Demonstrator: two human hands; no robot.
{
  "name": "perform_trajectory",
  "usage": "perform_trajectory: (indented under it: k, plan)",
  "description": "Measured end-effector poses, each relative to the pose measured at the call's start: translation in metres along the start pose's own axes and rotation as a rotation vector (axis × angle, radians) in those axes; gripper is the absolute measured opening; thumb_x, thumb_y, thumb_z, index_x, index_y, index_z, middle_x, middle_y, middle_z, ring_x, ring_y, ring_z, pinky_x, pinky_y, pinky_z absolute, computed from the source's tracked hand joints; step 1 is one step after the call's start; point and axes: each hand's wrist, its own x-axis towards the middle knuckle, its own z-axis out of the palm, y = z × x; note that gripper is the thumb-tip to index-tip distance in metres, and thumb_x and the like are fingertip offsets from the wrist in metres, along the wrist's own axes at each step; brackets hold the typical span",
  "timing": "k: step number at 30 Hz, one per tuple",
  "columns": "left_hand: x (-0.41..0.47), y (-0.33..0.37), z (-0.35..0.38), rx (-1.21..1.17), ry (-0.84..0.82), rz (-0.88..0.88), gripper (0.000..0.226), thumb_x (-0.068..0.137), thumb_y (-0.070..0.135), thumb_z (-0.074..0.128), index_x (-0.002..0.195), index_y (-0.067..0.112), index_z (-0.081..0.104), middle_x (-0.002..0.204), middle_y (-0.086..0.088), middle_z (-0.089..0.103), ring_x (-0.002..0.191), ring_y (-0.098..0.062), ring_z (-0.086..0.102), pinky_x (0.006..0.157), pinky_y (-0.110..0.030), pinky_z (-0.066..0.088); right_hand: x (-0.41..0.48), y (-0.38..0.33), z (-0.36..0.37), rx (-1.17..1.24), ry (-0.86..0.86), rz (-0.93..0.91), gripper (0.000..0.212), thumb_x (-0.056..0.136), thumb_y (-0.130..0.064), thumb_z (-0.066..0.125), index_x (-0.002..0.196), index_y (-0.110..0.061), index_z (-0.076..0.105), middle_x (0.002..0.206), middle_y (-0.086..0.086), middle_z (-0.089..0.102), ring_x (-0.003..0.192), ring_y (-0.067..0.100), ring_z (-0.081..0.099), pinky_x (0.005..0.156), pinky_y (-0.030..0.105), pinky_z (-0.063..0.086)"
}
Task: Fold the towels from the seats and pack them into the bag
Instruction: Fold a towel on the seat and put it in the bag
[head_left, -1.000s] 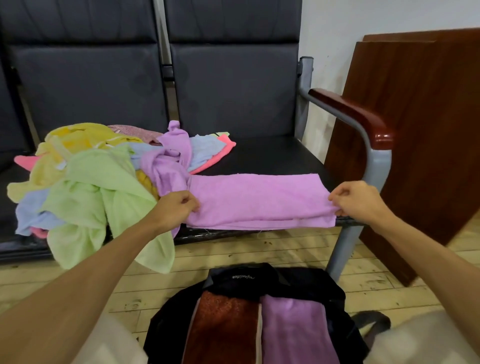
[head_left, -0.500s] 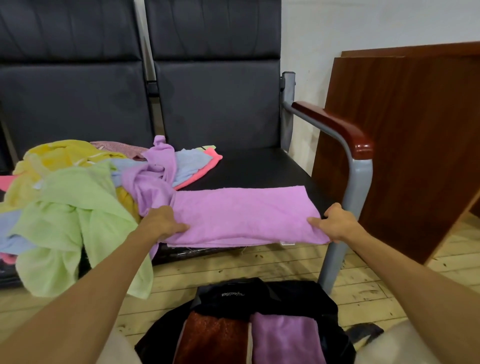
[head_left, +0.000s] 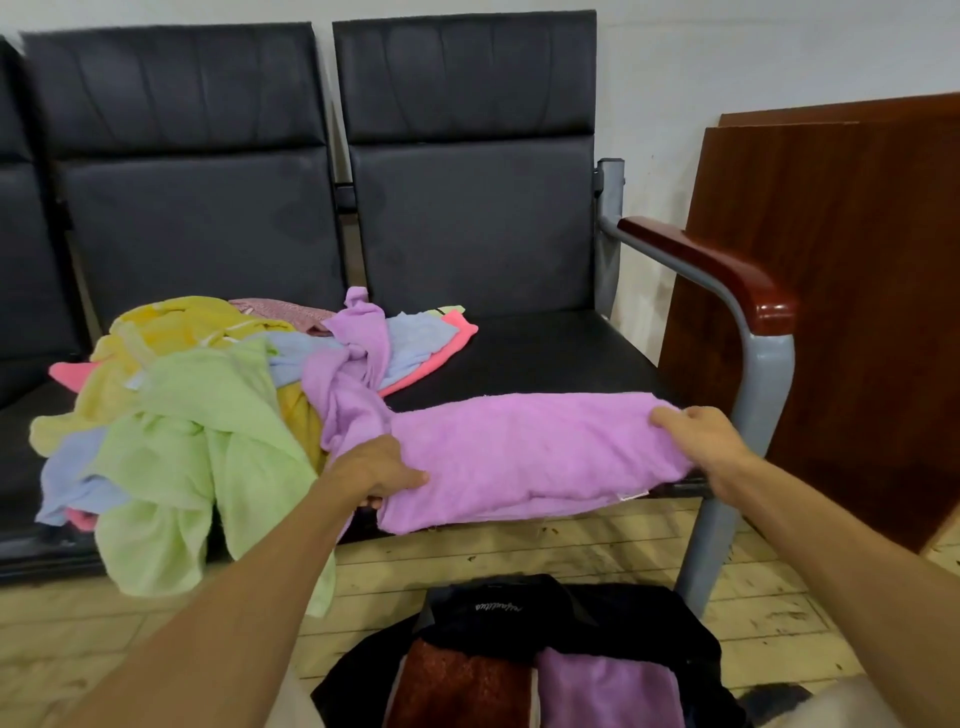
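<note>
While the long pink terry towel lay across the black seat's front edge, the left hand and right hand gripped its ends; folding seemed underway, and next likely came bringing ends together before the open black bag below.

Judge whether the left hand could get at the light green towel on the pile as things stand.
Probably yes, but not at once: the left hand grips an end of the purple towel. The green towel lies on top of the pile beside that arm, uncovered.
</note>
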Motion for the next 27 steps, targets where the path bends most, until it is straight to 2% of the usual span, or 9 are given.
perform_trajectory:
  k: [3, 7, 9, 11, 13, 16, 22, 25, 27]
  plan:
    - [-0.003, 0.01, 0.006, 0.15, 0.144, 0.029, 0.048, 0.1, 0.036, 0.042, 0.137, 0.004, 0.04, 0.135, -0.011, 0.051, 0.119, -0.024, 0.05, 0.091, -0.025, 0.039, 0.0, -0.003, -0.004, 0.179, 0.016, 0.092, 0.015, 0.089, -0.003, 0.062, 0.103, 0.003, 0.063, 0.107, 0.019, 0.061, 0.094, 0.03, 0.058, 0.081, 0.041, 0.05]
    - [-0.002, 0.019, 0.008, -0.059, 0.214, 0.022, 0.048, 0.102, 0.023, 0.04, 0.143, 0.001, 0.031, 0.143, -0.013, 0.041, 0.131, -0.026, 0.04, 0.104, -0.028, 0.031, 0.0, -0.002, -0.016, 0.46, -0.033, 0.366, 0.042, 0.089, 0.006, 0.06, 0.13, 0.007, 0.048, 0.12, 0.018, 0.058, 0.107, 0.034, 0.061, 0.08, 0.043, 0.054]
    - [0.003, 0.02, 0.011, -0.572, 0.125, -0.003, 0.047, 0.094, 0.014, 0.055, 0.137, 0.0, 0.04, 0.13, -0.016, 0.052, 0.118, -0.031, 0.053, 0.096, -0.036, 0.048, 0.0, -0.003, -0.021, 0.562, -0.061, 0.456, 0.038, 0.093, 0.004, 0.056, 0.13, 0.003, 0.05, 0.111, 0.014, 0.062, 0.091, 0.028, 0.064, 0.061, 0.038, 0.057]
    - [0.001, 0.022, 0.012, -1.077, -0.037, -0.113, 0.027, 0.088, 0.003, 0.063, 0.113, 0.001, 0.056, 0.097, -0.015, 0.066, 0.082, -0.027, 0.066, 0.063, -0.035, 0.06, -0.001, -0.001, -0.025, 0.608, -0.062, 0.511, 0.034, 0.095, 0.001, 0.053, 0.128, -0.001, 0.052, 0.101, 0.012, 0.064, 0.081, 0.025, 0.063, 0.042, 0.034, 0.056]
    - [-0.006, 0.026, 0.012, -1.394, -0.2, -0.217, 0.011, 0.084, -0.002, 0.065, 0.08, 0.006, 0.057, 0.059, -0.007, 0.062, 0.044, -0.017, 0.057, 0.038, -0.02, 0.047, -0.004, -0.001, -0.026, 0.617, -0.062, 0.522, 0.032, 0.094, -0.002, 0.055, 0.127, -0.004, 0.053, 0.107, 0.012, 0.063, 0.082, 0.025, 0.062, 0.036, 0.038, 0.053]
    - [-0.009, 0.028, 0.01, -1.722, -0.282, -0.194, 0.035, 0.079, 0.0, 0.065, 0.059, 0.013, 0.04, 0.034, 0.002, 0.036, 0.023, -0.008, 0.025, 0.03, -0.012, 0.023, -0.012, -0.005, -0.027, 0.545, -0.145, 0.495, 0.029, 0.093, -0.006, 0.06, 0.12, -0.004, 0.054, 0.1, 0.013, 0.062, 0.081, 0.027, 0.062, 0.036, 0.038, 0.053]
    - [-0.004, 0.016, 0.002, -1.66, 0.07, -0.135, 0.02, 0.097, 0.019, 0.053, 0.08, 0.009, 0.048, 0.046, -0.005, 0.041, 0.025, -0.008, 0.031, 0.027, -0.011, 0.022, -0.016, -0.01, -0.01, 0.394, -0.27, 0.487, 0.034, 0.091, -0.007, 0.063, 0.123, 0.001, 0.054, 0.1, 0.017, 0.065, 0.08, 0.03, 0.065, 0.04, 0.033, 0.054]
    - [-0.002, 0.013, -0.007, -1.365, 0.254, -0.14, 0.024, 0.093, 0.027, 0.058, 0.111, 0.011, 0.058, 0.095, -0.014, 0.064, 0.068, -0.025, 0.065, 0.045, -0.026, 0.051, -0.012, -0.013, 0.003, 0.408, -0.294, 0.457, 0.034, 0.092, -0.003, 0.059, 0.125, 0.002, 0.052, 0.1, 0.018, 0.065, 0.079, 0.029, 0.066, 0.043, 0.031, 0.055]
    - [-0.008, 0.015, -0.014, -1.385, 0.174, -0.102, 0.029, 0.091, 0.024, 0.06, 0.117, 0.011, 0.06, 0.108, -0.014, 0.066, 0.082, -0.029, 0.067, 0.049, -0.034, 0.055, -0.012, -0.016, 0.012, 0.421, -0.294, 0.421, 0.035, 0.092, 0.0, 0.056, 0.127, 0.002, 0.05, 0.1, 0.019, 0.064, 0.078, 0.029, 0.065, 0.043, 0.03, 0.055]
